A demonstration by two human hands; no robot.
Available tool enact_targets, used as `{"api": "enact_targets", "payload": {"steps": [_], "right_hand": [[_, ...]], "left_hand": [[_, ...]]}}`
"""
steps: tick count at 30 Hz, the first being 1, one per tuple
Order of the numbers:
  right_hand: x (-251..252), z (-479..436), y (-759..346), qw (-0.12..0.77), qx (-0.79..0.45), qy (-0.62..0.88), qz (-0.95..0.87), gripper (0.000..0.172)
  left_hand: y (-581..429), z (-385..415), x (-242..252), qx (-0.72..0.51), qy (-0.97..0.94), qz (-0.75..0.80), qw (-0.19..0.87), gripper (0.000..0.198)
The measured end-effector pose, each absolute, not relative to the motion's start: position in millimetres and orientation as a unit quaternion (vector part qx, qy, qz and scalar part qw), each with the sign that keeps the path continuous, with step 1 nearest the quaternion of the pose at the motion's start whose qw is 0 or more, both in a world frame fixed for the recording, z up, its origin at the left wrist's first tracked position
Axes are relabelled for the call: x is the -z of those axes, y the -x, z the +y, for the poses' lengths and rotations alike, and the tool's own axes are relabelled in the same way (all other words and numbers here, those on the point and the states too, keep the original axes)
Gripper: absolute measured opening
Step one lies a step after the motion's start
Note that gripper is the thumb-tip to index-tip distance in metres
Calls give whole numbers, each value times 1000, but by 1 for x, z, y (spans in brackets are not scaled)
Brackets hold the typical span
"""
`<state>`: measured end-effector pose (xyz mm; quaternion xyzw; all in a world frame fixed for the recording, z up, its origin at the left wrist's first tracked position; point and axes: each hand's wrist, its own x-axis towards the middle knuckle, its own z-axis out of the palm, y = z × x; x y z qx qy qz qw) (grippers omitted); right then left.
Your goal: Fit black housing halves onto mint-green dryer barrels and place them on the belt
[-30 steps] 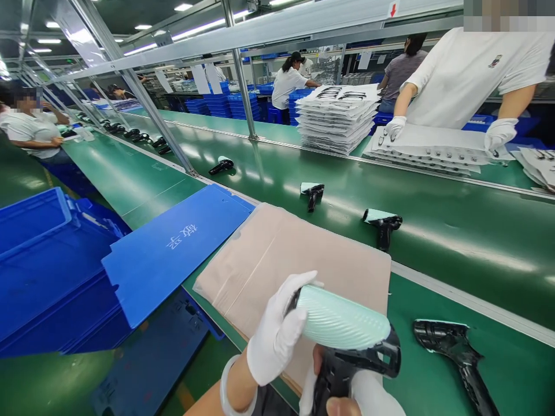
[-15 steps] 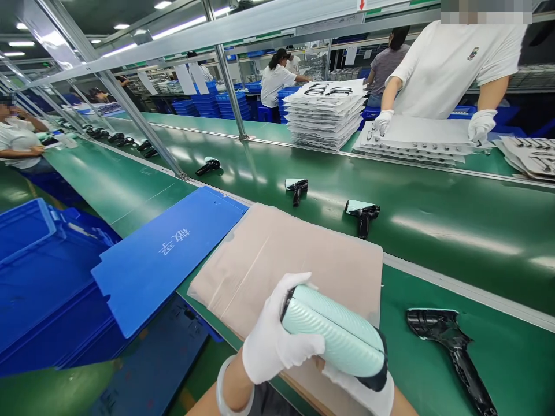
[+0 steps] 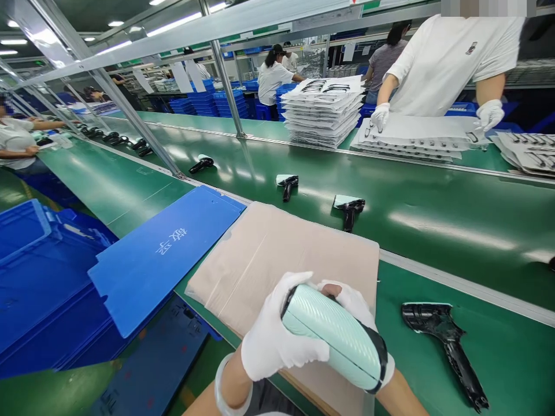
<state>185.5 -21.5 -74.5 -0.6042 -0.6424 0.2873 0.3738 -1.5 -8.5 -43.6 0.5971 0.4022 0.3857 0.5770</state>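
Observation:
A mint-green hair dryer (image 3: 336, 335) with black ends is held over the beige padded mat (image 3: 281, 248). My left hand (image 3: 277, 335), in a white glove, wraps round its left end with the thumb along the near side. On the dryer's far side is my right hand (image 3: 353, 303), also gloved, with bare skin showing at one digit; most of its fingers are behind the body. The dryer's handle is hidden. To the right, a black, handled dryer part (image 3: 455, 346) lies on the green bench, apart from both hands.
Several hair dryers (image 3: 348, 209) lie on the green conveyor (image 3: 433, 231) beyond the mat. A blue board (image 3: 169, 248) and blue crates (image 3: 43, 283) are at left. Across the belt, a gloved co-worker (image 3: 455, 69) handles white sheets, beside a tall stack (image 3: 323, 115). A metal frame crosses above.
The held dryer has rolled in my hands. My right hand has come from underneath to its far side. The dryers on the conveyor have moved left, and a dark item appears at the right edge.

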Motion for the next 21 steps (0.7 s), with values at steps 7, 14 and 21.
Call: {"api": "enact_targets", "payload": {"steps": [7, 14, 21], "right_hand": [[75, -6, -203, 382, -85, 604, -694, 26], [83, -2, -204, 438, 65, 649, -619, 31], [35, -3, -207, 422, 233, 556, -677, 13]], "left_hand": [[-1, -9, 42, -375, -627, 402, 552, 98], [-3, -9, 39, -380, -642, 382, 545, 101], [-3, -8, 36, -369, -635, 387, 558, 104]]}}
